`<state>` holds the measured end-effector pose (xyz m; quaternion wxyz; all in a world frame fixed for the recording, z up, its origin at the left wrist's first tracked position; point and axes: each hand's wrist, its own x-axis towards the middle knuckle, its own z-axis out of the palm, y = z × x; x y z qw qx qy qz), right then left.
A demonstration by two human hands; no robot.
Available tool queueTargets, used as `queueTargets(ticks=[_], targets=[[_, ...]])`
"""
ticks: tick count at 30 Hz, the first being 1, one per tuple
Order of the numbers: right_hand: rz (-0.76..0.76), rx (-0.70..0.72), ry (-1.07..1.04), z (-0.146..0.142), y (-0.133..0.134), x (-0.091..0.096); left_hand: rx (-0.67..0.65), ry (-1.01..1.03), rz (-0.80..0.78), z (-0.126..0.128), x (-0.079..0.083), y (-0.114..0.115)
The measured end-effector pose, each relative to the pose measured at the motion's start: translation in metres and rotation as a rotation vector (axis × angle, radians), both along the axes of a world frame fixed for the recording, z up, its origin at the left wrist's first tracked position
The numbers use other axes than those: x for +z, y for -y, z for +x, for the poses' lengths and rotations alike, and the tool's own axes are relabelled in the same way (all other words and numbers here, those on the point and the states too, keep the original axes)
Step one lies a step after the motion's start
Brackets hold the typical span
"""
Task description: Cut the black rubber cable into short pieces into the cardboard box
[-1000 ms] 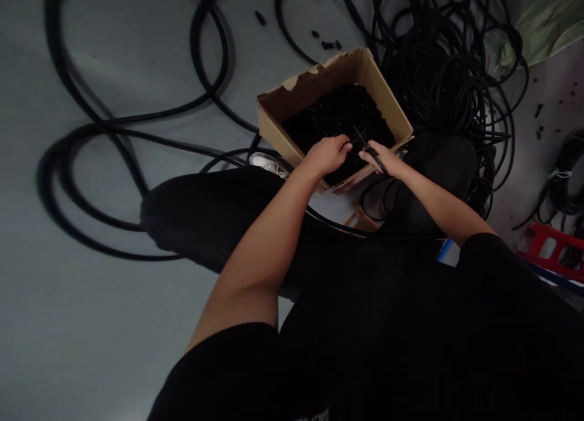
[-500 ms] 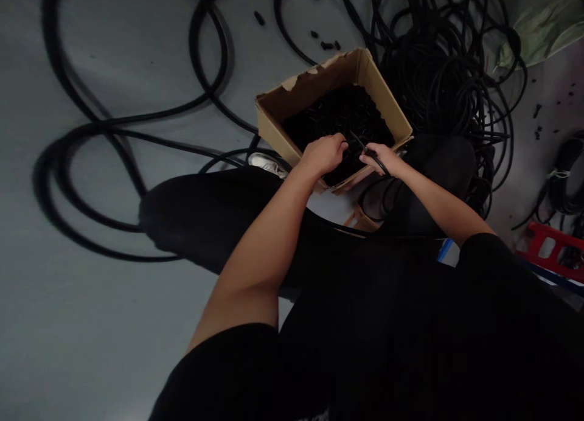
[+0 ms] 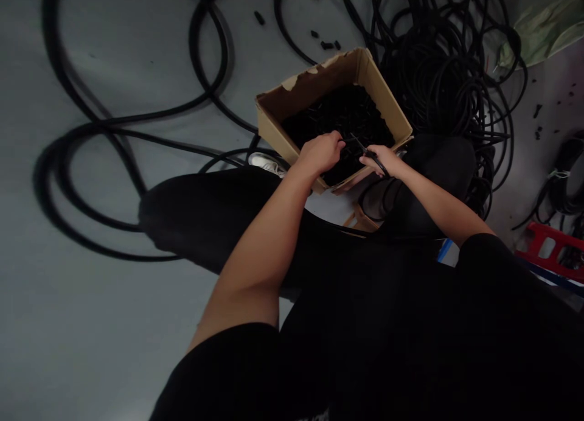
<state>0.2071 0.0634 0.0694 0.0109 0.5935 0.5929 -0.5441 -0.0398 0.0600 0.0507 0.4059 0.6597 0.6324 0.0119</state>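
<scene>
My right hand grips a pair of dark scissors above the near side of a cardboard box. Their blades point up and left, towards my other hand. My left hand is closed, with a thin black piece sticking out of its fingertips close to the blade tips. Whether that piece is tubing or cable I cannot make out. Many small black cut pieces lie in the box under both hands. The box's top edge is torn at the back.
Long loops of black hose lie on the grey floor at left. A tangled heap of it sits behind the box at right. Loose black pieces are scattered beyond the box. A red plastic stool stands far right.
My left hand has shifted slightly left, away from the scissors, and more of the black piece shows between them. My right hand has stayed nearly still.
</scene>
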Motion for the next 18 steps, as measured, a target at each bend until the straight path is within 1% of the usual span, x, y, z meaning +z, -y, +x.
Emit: queueTargets(ticks=[5, 9, 15, 18], targets=[[-0.089, -0.072, -0.096, -0.002, 0.005, -0.015, 0.014, 0.02, -0.009, 0.003, 0.003, 0.0], [-0.084, -0.076, -0.191, -0.005, 0.007, -0.023, 0.009, 0.035, 0.001, 0.006, 0.002, 0.0], [-0.114, -0.164, -0.263, -0.01, 0.007, -0.022, 0.003, 0.103, 0.004, 0.012, 0.001, 0.001], [-0.123, -0.168, -0.254, -0.011, 0.005, -0.021, -0.015, 0.108, 0.003, 0.014, 0.002, 0.002]])
